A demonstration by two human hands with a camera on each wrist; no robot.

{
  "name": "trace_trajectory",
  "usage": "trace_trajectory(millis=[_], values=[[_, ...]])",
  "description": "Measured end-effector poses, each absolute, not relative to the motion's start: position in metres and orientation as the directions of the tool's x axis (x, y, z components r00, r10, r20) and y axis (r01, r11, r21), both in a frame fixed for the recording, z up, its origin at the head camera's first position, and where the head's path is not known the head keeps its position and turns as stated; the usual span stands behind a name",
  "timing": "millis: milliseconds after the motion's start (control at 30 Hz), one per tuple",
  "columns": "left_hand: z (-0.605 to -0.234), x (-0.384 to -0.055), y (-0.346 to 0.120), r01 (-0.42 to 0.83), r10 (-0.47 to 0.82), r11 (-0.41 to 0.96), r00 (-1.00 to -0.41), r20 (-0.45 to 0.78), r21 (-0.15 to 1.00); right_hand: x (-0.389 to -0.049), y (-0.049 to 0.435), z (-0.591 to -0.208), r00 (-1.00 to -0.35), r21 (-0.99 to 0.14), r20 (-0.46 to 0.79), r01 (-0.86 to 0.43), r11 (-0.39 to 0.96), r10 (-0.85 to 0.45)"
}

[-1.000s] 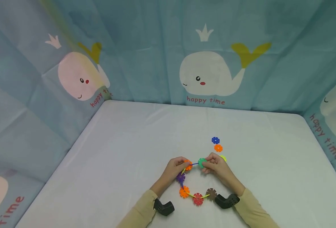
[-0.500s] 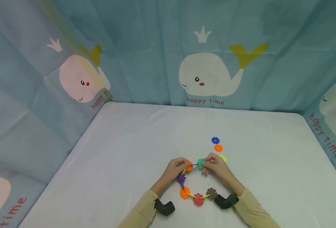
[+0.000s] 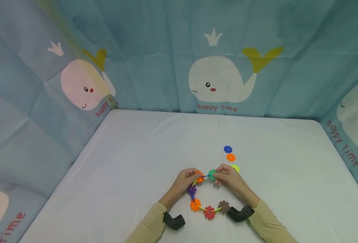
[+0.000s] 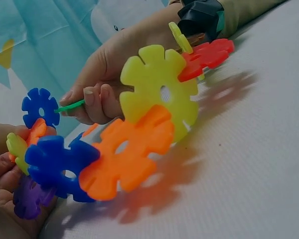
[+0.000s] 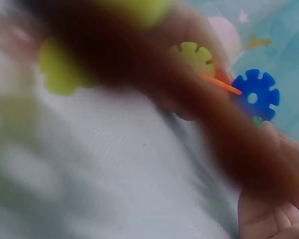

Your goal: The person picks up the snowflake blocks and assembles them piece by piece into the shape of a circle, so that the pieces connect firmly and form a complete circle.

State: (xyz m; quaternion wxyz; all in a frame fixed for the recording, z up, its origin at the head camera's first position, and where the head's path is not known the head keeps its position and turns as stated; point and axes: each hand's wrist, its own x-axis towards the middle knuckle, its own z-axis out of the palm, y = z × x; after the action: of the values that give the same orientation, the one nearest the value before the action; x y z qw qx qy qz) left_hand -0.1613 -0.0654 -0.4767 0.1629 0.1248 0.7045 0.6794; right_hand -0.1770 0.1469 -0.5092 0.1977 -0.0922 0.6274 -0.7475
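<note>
In the head view my left hand (image 3: 186, 179) pinches an orange notched disc (image 3: 200, 177) at one end of a curved chain of slotted plastic discs. My right hand (image 3: 231, 177) pinches a green notched disc (image 3: 211, 174) by its right side. Between them stands a blue disc (image 4: 41, 107), seen edge-on from the head; the green disc's edge is right at its rim. From the left hand the chain runs toward the body through a purple disc (image 3: 192, 190), another orange disc (image 3: 195, 205), a red disc (image 3: 209, 212) and a brown disc (image 3: 224, 206), with yellow ones between.
Beyond the right hand lie a loose blue disc (image 3: 228, 149), a loose orange disc (image 3: 231, 157) and a yellow disc (image 3: 235, 168) partly hidden by the fingers. The chain's brown end is close to the right wrist camera (image 3: 240, 214). A whale-print curtain (image 3: 154, 67) borders the white table (image 3: 136, 152).
The right hand has brought the green disc slightly left, nearer the orange disc in the left hand. Both hands keep their hold, and the whole scene has shifted a little with the head.
</note>
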Motion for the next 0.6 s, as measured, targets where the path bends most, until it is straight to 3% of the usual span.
trace_trajectory(millis=[300,600], values=[[-0.476,-0.159,-0.069,-0.007,0.406,0.081,-0.913,-0.039,0.997,-0.178,0.147,-0.513,-0.883,-0.968,-0.046,0.155,-0.198,-0.467],[-0.505,-0.171,-0.067,-0.017,0.381,0.079,-0.923,-0.046,0.997,-0.178,0.147,-0.512,-0.894,-0.975,0.007,0.094,-0.203,-0.448]])
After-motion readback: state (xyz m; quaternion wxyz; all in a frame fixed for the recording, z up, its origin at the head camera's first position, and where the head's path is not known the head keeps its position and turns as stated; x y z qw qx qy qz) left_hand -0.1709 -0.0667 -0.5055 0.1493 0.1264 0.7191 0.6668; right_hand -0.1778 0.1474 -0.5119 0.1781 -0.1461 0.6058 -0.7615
